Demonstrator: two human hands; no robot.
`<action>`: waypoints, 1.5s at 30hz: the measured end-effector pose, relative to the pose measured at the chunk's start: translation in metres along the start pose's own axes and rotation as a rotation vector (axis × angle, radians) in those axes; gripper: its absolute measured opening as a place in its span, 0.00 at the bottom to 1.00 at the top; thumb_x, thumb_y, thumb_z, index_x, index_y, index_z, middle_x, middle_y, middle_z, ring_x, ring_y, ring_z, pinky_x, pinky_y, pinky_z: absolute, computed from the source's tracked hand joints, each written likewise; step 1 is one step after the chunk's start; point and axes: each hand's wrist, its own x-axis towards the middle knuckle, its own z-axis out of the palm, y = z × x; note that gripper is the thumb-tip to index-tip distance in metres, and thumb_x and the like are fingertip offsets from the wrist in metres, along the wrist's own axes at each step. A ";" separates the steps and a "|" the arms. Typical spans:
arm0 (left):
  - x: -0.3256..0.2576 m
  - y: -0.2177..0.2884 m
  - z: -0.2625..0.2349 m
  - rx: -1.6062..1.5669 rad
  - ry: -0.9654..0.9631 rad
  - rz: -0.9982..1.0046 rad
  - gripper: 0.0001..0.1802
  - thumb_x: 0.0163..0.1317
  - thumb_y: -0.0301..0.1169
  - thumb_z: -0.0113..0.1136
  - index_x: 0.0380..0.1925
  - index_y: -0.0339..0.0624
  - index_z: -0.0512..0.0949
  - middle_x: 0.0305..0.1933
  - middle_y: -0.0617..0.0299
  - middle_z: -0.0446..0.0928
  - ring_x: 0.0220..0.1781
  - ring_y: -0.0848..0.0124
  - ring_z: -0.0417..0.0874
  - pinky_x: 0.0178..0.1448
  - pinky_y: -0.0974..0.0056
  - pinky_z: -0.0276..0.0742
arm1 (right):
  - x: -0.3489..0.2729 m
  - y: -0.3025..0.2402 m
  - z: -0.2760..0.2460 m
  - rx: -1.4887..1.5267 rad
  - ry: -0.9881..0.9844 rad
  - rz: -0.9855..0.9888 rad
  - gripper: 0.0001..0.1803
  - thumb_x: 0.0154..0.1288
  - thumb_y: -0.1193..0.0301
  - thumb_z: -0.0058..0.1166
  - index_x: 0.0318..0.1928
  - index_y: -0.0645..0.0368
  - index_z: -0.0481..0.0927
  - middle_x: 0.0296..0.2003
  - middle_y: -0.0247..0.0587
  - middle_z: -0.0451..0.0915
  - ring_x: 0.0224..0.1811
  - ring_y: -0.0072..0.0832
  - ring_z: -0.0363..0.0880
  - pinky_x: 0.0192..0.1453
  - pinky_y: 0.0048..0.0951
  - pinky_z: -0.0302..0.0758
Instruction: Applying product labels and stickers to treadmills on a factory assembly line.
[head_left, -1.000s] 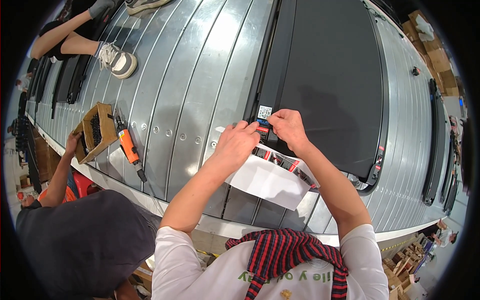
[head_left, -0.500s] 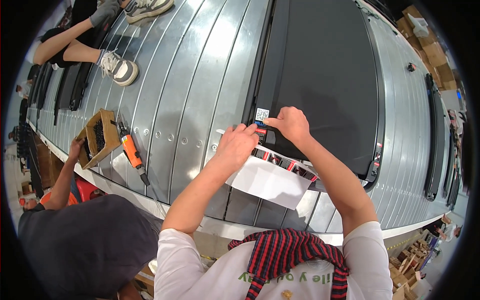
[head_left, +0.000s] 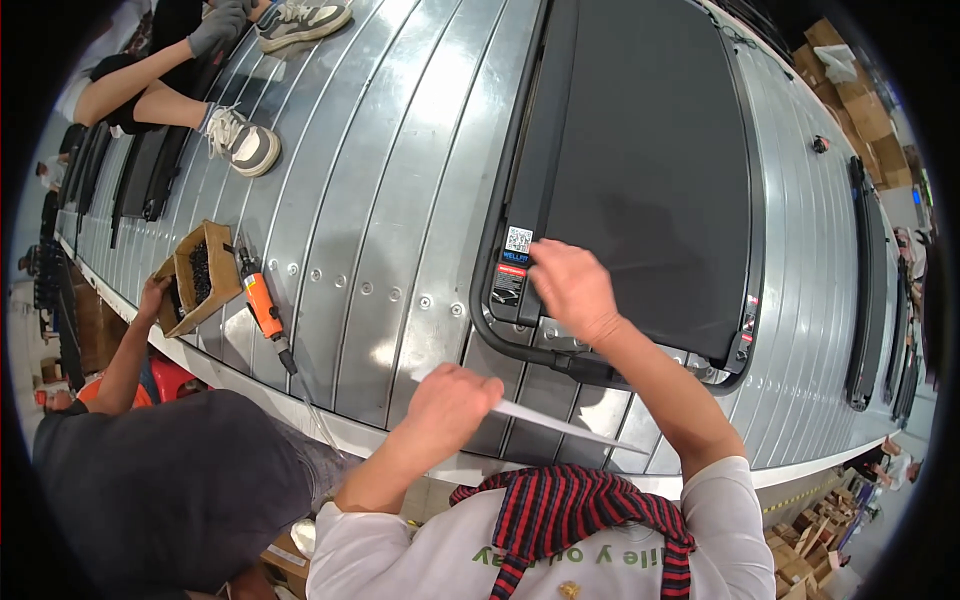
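a white sheet (head_left: 560,424) is pinched in the closed fingers of the left hand (head_left: 450,397), just below the black hatch frame (head_left: 545,150). the right hand (head_left: 568,287) is pressed, fingers loosely spread, on small labels (head_left: 514,262) at the frame's lower left edge. bare ribbed metal roof (head_left: 400,180) is left open beside the frame; an orange tool (head_left: 262,305) lies well apart.
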 end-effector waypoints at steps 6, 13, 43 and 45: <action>-0.005 0.021 0.000 -0.096 -0.052 0.021 0.02 0.42 0.24 0.49 0.20 0.40 0.69 0.18 0.56 0.73 0.24 0.57 0.76 0.32 0.57 0.70 | 0.003 0.001 0.026 -0.209 -0.083 -0.188 0.28 0.58 0.62 0.46 0.54 0.67 0.61 0.55 0.48 0.63 0.59 0.38 0.59 0.62 0.36 0.55; -0.028 0.051 0.015 -0.044 -0.162 0.000 0.03 0.46 0.28 0.50 0.24 0.48 0.72 0.16 0.55 0.71 0.22 0.54 0.75 0.25 0.52 0.69 | -0.007 0.001 0.023 -0.105 -0.207 -0.251 0.30 0.53 0.60 0.51 0.51 0.67 0.62 0.51 0.52 0.64 0.56 0.42 0.61 0.62 0.35 0.56; 0.004 0.269 0.078 -1.418 0.427 -0.160 0.17 0.50 0.24 0.58 0.43 0.35 0.72 0.42 0.61 0.75 0.42 0.74 0.74 0.48 0.66 0.70 | -0.325 0.001 -0.226 1.059 0.158 0.477 0.17 0.54 0.67 0.57 0.41 0.66 0.76 0.35 0.36 0.78 0.37 0.18 0.73 0.41 0.23 0.70; 0.010 0.289 0.092 -1.335 0.327 -0.164 0.16 0.51 0.24 0.58 0.42 0.35 0.73 0.41 0.62 0.75 0.42 0.74 0.74 0.49 0.66 0.70 | -0.346 0.018 -0.238 1.112 0.213 0.460 0.17 0.53 0.69 0.57 0.42 0.66 0.75 0.35 0.36 0.78 0.36 0.20 0.73 0.41 0.24 0.71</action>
